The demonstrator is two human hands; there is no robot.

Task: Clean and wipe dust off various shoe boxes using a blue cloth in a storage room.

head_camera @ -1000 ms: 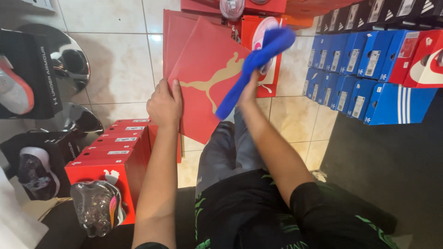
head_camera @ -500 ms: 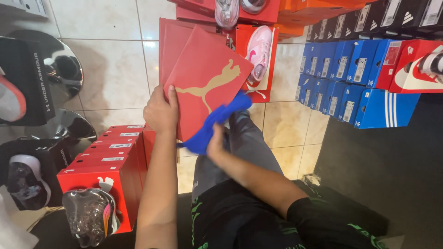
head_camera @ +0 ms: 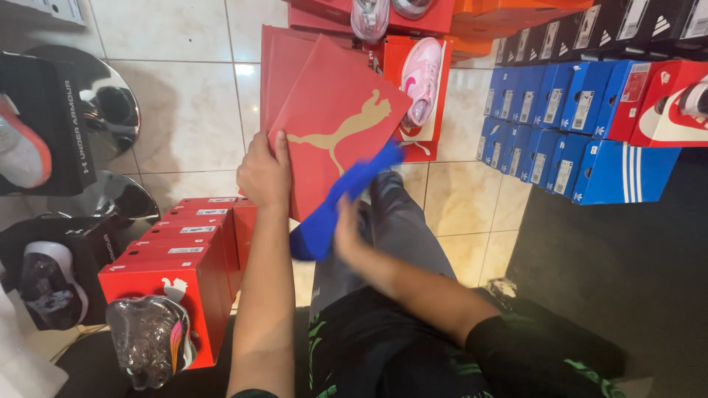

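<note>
Gripping red box lid (head_camera: 335, 125), left hand (head_camera: 263, 173) fingers clamped; blurred right hand (head_camera: 346, 230) seemingly clutching blue cloth (head_camera: 341, 197).

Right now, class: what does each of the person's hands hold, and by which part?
The left hand holds the red box lid by its lower left edge. The right hand holds the blue cloth near its lower end; motion blur hides the exact grip.

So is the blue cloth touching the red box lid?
Touching. In the head view the blue cloth, held in the right hand, lies pressed across the face of the red lid with no gap.
</note>
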